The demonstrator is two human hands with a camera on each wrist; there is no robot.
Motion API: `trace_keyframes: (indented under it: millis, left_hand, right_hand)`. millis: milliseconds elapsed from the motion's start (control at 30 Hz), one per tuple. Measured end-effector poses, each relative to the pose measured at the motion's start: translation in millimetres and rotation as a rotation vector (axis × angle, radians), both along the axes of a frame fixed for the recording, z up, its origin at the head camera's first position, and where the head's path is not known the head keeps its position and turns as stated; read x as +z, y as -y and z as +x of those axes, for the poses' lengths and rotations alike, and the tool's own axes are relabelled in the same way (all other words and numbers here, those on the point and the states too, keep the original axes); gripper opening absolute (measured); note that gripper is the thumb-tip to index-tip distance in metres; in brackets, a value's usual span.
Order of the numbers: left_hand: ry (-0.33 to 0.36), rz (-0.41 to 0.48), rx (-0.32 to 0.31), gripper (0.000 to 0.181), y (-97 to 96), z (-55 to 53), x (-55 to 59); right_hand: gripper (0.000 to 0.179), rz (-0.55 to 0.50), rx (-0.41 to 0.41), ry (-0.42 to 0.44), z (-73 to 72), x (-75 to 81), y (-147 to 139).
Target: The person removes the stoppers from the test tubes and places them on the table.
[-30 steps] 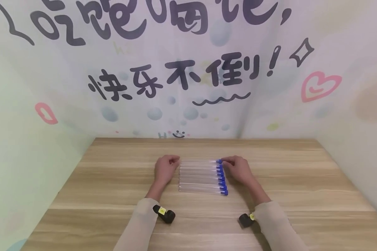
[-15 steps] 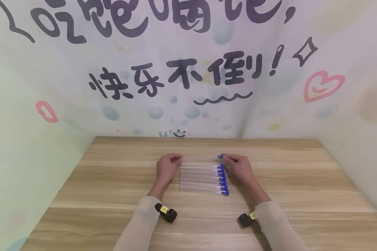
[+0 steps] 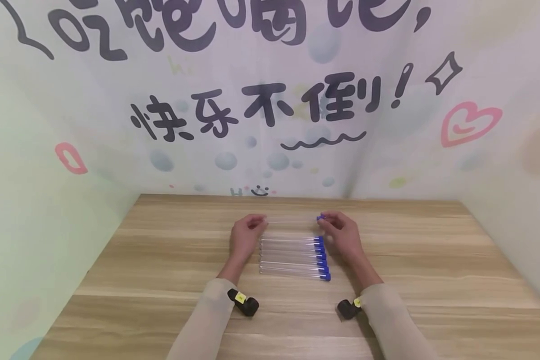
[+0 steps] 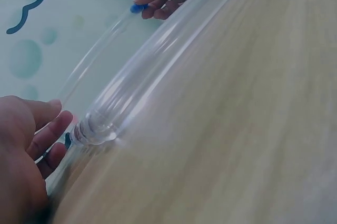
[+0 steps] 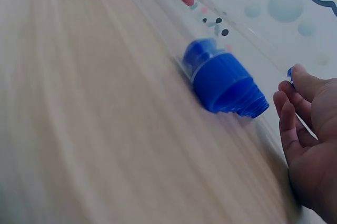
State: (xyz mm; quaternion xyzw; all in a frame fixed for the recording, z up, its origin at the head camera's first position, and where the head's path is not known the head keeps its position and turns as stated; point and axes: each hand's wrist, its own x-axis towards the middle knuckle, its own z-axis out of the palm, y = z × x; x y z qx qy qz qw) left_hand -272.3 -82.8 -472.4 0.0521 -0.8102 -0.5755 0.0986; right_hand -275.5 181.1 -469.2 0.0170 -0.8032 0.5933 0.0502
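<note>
A clear test tube (image 3: 292,220) with a blue cap is held level between both hands, lifted off the table as the wrist views show. My left hand (image 3: 245,237) pinches its rounded end between thumb and finger. At the other end my right hand (image 3: 344,235) pinches the blue cap (image 5: 291,75). Nearer to me, several more capped test tubes (image 3: 292,256) lie side by side in a row, blue caps to the right. In the left wrist view the row's rounded ends (image 4: 95,129) lie beside my left fingers; the right wrist view shows its blue caps (image 5: 224,82).
All this happens on a wood-grain table (image 3: 162,250). Behind it hangs a white printed cloth (image 3: 207,165) with large dark lettering. Small black cameras (image 3: 247,305) are strapped at both wrists.
Both hands have moved away from me and lifted the farthest tube out of the row. A gap now separates it from the other tubes, which stay where they lay.
</note>
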Motion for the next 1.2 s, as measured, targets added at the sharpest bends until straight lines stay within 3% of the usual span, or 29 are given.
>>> trace_keyframes:
  millis: [467, 833, 1200]
  left_hand:
    - [-0.006, 0.022, -0.018, 0.019, 3.8, 5.6, -0.9]
    - [-0.038, -0.022, -0.015, 0.015, 2.0, 9.8, -0.1]
    - [-0.074, -0.01, -0.014, 0.012, 1.5, 12.6, 2.9]
  right_hand:
    - [0.033, 0.054, 0.04, -0.026, 7.8, 0.6, 1.6]
    - [0.032, 0.073, -0.059, -0.018, 10.6, -0.7, 1.7]
    - [0.033, 0.064, -0.063, -0.015, 11.4, 0.3, 1.7]
